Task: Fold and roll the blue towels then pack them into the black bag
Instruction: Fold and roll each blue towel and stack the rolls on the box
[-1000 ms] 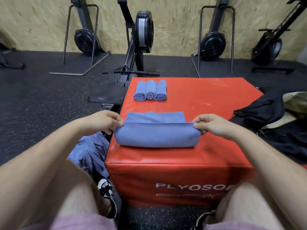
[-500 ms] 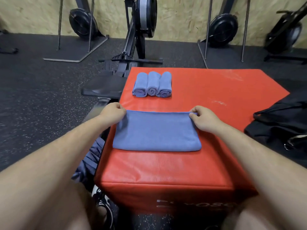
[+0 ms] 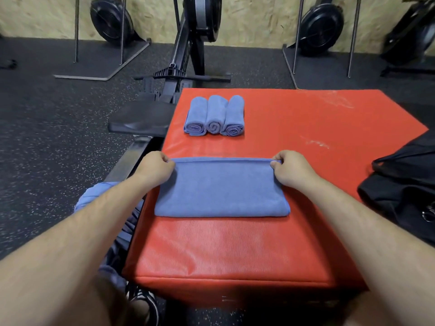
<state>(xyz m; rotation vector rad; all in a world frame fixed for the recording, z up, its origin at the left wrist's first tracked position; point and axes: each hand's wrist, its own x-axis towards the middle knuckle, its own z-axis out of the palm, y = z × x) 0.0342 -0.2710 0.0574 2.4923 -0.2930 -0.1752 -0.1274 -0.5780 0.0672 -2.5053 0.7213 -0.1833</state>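
A folded blue towel (image 3: 221,189) lies flat on the red foam box (image 3: 294,128), near its front left. My left hand (image 3: 154,167) pinches the towel's far left corner and my right hand (image 3: 290,168) pinches its far right corner. Three rolled blue towels (image 3: 214,116) lie side by side further back on the box. The black bag (image 3: 402,191) sits at the box's right edge, partly cut off by the frame.
A heap of loose blue towels (image 3: 122,222) lies on the floor left of the box, under my left forearm. A rowing machine (image 3: 179,74) stands just behind the box's left side. More gym machines line the back wall.
Both hands carried the towel's near edge away from me and laid it on the far edge, so the towel now lies folded in half. My view has tilted down and moved closer.
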